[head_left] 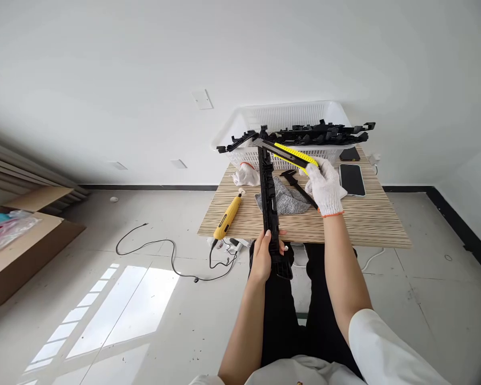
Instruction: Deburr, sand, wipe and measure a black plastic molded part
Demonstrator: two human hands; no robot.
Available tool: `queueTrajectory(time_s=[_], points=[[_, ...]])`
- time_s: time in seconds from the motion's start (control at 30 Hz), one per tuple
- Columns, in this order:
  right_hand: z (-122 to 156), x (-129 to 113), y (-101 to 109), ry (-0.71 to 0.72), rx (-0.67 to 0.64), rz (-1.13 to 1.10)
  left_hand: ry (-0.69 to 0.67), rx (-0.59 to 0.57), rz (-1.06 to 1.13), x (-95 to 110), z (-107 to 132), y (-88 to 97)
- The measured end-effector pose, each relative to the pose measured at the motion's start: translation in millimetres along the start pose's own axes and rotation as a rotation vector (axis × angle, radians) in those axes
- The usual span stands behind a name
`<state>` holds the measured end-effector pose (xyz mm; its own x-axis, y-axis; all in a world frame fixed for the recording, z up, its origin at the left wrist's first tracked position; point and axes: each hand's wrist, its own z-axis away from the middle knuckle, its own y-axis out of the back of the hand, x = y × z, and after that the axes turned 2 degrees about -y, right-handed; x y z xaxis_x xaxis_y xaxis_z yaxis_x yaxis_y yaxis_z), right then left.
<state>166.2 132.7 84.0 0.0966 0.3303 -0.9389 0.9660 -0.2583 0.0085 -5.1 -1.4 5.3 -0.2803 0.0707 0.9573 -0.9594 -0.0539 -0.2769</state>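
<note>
My bare left hand is wrapped round the lower end of a long black plastic part, which stretches away from me over the table toward the basket. In my right hand, gloved in white knit, is a yellow utility knife. Its blade is out and points left, meeting or overlapping the far end of the black part; whether it touches cannot be made out. Beneath my right hand a black caliper rests beside a grey cloth, partly hidden by the long part.
A white basket holds several similar black parts. On the wooden table lie a yellow rotary tool, a white glove and a tablet-like device. A cable trails over the floor. At left stands a cardboard box.
</note>
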Motion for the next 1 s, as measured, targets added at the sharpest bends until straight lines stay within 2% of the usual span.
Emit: queueTrajectory(time_s=[0.13, 0.33, 0.57, 0.7, 0.8, 0.93, 1.0], points=[[2, 0, -3, -0.019, -0.073, 0.012, 0.008, 0.004, 0.002, 0, 0, 0.3], [4, -3, -6, -0.027, -0.035, 0.058, 0.004, 0.016, -0.017, 0, 0, -0.1], [4, 1, -3, 0.048, -0.017, 0.153, 0.01, 0.014, -0.004, 2, 1, -1.3], [4, 2, -3, 0.015, -0.07, 0.122, 0.014, 0.024, -0.007, 1, 1, -1.0], [3, 4, -2, 0.02, -0.022, 0.142, 0.02, 0.02, -0.012, 1, 1, -0.1], [1, 4, 3, 0.01, -0.035, 0.091, 0.017, 0.01, -0.013, 1, 1, 0.4], [1, 3, 8, 0.035, 0.013, 0.118, 0.012, 0.009, -0.01, 1, 0, 0.1]])
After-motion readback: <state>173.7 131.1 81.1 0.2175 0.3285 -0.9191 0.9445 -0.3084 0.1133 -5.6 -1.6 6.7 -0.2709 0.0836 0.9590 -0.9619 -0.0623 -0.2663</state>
